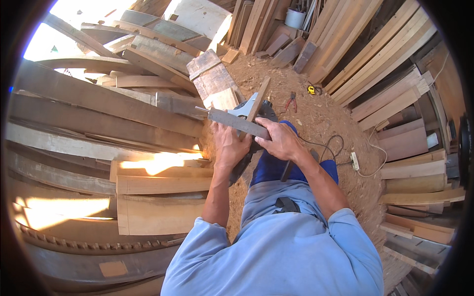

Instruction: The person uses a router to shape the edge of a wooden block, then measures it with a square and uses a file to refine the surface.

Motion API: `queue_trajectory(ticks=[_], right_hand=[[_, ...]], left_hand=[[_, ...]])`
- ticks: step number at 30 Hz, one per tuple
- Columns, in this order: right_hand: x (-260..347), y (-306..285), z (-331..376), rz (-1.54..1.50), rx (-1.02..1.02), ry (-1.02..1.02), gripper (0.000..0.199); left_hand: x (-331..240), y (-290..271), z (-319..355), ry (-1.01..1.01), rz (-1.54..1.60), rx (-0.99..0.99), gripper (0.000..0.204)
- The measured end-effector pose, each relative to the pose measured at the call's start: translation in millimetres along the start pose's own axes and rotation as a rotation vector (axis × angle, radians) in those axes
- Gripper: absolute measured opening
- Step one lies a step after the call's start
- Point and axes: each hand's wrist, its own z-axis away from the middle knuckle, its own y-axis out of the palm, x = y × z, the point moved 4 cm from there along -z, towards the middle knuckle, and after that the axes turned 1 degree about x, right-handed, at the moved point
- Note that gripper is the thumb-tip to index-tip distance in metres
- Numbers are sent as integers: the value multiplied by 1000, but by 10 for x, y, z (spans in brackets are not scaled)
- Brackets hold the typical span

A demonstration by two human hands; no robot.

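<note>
My left hand and right hand both clasp the long grey weathered wooden strip, its length running leftward past my left.

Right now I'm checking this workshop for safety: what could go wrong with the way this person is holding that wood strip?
1. Both bare hands, left hand and right hand, clasp the grey wood strip right over the power tool; a slip could bring fingers against it.
2. The power cord loops across the sawdust floor beside the legs, a likely snag or trip.
3. Pliers lie loose underfoot nearby.
</note>
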Motion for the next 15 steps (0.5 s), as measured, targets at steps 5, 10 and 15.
queue_trajectory(ticks=[5,10,15], right_hand=[[55,-12,-68,-109,81,83,46],[-48,9,-36,-234,89,49,46],[-206,-237,167,-303,-147,190,49]], left_hand=[[50,2,29,-37,82,45,40],[94,84,60,-69,97,78,38],[86,68,90,-169,100,75,36]])
